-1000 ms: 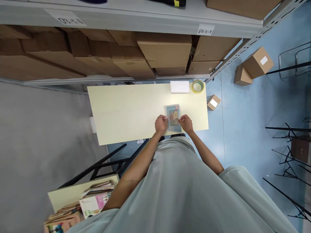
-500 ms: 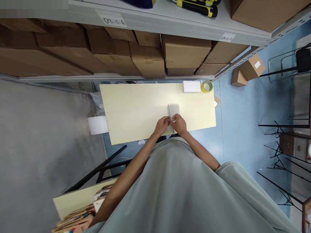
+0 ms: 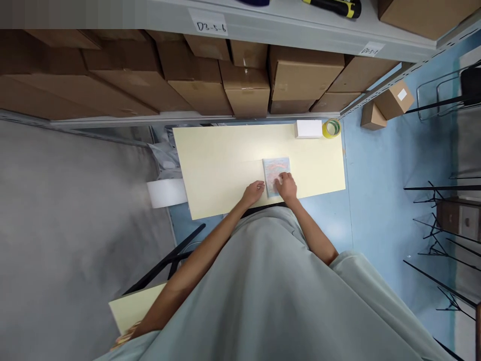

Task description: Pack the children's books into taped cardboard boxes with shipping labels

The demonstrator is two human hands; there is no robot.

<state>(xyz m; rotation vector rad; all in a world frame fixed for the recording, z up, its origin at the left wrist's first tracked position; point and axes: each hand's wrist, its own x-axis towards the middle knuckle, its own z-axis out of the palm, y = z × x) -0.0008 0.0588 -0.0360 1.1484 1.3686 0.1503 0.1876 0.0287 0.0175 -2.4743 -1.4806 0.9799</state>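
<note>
A flat, squarish packet point(image 3: 271, 170) in cloudy, see-through wrapping lies near the front edge of the pale yellow table point(image 3: 221, 165). Faint reddish and bluish print shows through the wrapping. My right hand point(image 3: 287, 187) rests on its right part, thumb and fingers apart and touching the surface. Just off the packet's left edge is my left hand point(image 3: 254, 192), its fingers loosely bent and apart, with nothing visible in them.
At the table's far right corner are a white box point(image 3: 308, 129) and a roll of yellow tape point(image 3: 331, 129). Cardboard boxes point(image 3: 246, 93) fill a shelf beyond the table. A white roll point(image 3: 167, 193) stands off the left end.
The packet, earlier a narrow strip under both hands, now lies wider with its print showing. My hands have moved apart, the right one to the right. The view has shifted slightly.
</note>
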